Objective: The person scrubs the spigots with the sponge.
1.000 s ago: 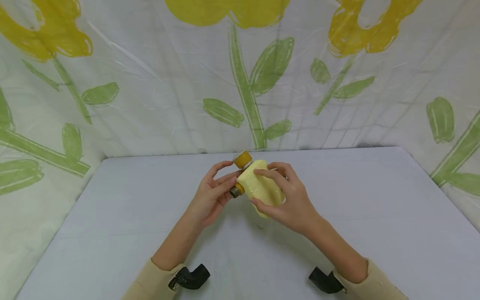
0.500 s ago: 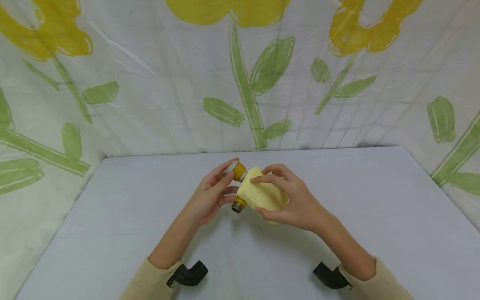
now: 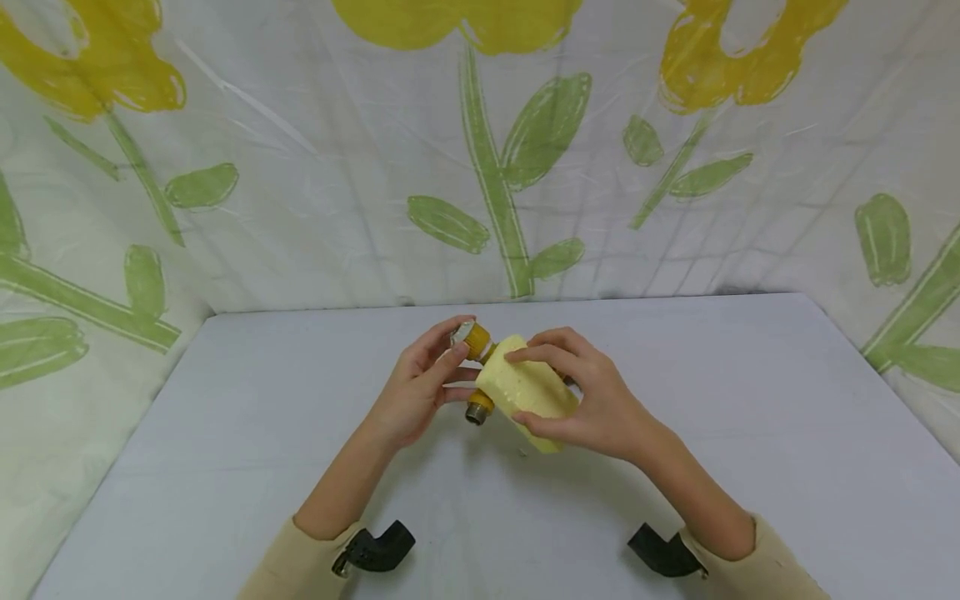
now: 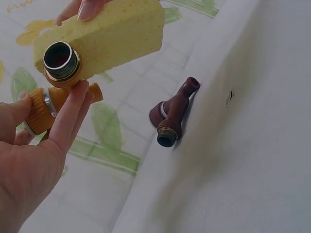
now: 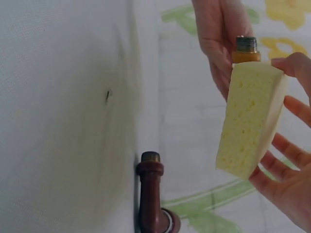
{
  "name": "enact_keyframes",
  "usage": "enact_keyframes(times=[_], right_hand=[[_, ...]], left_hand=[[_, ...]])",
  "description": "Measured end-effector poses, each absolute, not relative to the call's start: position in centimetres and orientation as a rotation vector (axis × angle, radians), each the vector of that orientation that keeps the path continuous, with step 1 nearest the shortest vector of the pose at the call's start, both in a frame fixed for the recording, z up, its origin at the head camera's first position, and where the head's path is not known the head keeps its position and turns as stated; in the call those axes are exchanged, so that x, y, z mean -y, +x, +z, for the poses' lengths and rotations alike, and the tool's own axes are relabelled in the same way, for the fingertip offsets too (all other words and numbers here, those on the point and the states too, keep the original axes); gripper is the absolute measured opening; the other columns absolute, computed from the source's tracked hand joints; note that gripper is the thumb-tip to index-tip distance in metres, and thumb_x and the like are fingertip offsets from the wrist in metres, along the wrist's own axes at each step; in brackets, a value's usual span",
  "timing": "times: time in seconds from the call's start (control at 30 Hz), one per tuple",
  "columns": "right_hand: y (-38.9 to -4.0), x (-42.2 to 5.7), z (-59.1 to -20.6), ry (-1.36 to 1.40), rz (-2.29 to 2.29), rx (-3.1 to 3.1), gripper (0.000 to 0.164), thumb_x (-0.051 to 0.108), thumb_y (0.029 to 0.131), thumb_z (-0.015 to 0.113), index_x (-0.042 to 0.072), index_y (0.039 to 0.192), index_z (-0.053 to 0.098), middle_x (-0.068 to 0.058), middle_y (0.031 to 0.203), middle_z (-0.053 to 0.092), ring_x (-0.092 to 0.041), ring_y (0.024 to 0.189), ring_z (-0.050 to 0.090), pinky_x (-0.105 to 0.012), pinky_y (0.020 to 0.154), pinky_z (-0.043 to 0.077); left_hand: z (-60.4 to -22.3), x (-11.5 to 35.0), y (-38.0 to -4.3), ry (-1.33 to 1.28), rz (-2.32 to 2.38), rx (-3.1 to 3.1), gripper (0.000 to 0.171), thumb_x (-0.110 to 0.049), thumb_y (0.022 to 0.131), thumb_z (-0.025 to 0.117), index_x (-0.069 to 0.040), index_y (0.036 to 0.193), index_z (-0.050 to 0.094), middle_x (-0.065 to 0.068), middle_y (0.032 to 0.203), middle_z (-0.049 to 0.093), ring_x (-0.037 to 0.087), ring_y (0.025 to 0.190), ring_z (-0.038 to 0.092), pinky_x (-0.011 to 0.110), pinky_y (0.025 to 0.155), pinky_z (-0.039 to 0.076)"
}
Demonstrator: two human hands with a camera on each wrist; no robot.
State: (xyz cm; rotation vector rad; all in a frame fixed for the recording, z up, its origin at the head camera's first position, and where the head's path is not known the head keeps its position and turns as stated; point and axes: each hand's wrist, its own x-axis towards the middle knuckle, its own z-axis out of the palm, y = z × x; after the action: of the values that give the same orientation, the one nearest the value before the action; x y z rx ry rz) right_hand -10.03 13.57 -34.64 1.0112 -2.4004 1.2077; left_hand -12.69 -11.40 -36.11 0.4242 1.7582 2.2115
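In the head view my left hand (image 3: 420, 383) grips a yellow pipe fitting (image 3: 477, 340) by its ribbed end, thumb on the near side. Its threaded metal outlet (image 4: 62, 60) points toward the left wrist camera, with two fingertips just below. My right hand (image 3: 600, 400) holds a pale yellow sponge block (image 3: 536, 387) between thumb and fingers. The sponge (image 5: 250, 116) lies against the fitting beside the threaded outlet, covering much of the fitting's middle. Both are held up over the table.
A dark red pipe fitting (image 4: 172, 111) with a threaded end lies on the white table (image 3: 225, 467), mostly hidden by the hands in the head view. A small dark mark (image 5: 108, 96) is on the tabletop. A flower-painted sheet (image 3: 337, 167) hangs behind.
The left thumb has shifted from near the threaded outlet to the ribbed end. Fitting and sponge have moved down slightly, and the sponge has turned in the right hand.
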Motion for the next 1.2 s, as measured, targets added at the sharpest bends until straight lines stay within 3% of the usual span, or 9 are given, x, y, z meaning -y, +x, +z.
enact_keyframes(times=[0.33,0.6,1.2], right_hand=[[-9.66,-13.34,-34.44,1.060,1.209,2.413,0.058,0.014,0.075,0.096,0.020,0.128,0.074,-0.002,0.123,0.062,-0.019,0.115,0.060,-0.037,0.089,0.059],[-9.62,-13.27,-34.59,1.083,1.207,2.421,0.059,0.015,0.075,0.096,0.021,0.129,0.073,-0.002,0.124,0.062,-0.020,0.118,0.060,-0.039,0.093,0.058],[-9.78,-13.73,-34.15,1.047,1.129,2.386,0.058,0.013,0.073,0.096,0.020,0.126,0.074,-0.004,0.124,0.062,-0.021,0.113,0.063,-0.036,0.086,0.060]], left_hand=[[-35.93,11.29,-12.65,0.401,2.233,-1.786,0.046,-0.006,0.114,0.044,-0.001,0.159,0.038,0.011,0.137,0.052,0.015,0.095,0.074,0.031,0.082,0.066],[-35.91,11.12,-12.54,0.346,2.265,-1.799,0.045,-0.005,0.113,0.045,-0.002,0.158,0.038,0.008,0.131,0.053,0.014,0.093,0.074,0.032,0.083,0.066],[-35.93,10.91,-12.62,0.257,2.346,-1.900,0.034,-0.001,0.109,0.053,-0.001,0.143,0.048,0.009,0.118,0.055,0.024,0.091,0.078,0.040,0.080,0.067]])
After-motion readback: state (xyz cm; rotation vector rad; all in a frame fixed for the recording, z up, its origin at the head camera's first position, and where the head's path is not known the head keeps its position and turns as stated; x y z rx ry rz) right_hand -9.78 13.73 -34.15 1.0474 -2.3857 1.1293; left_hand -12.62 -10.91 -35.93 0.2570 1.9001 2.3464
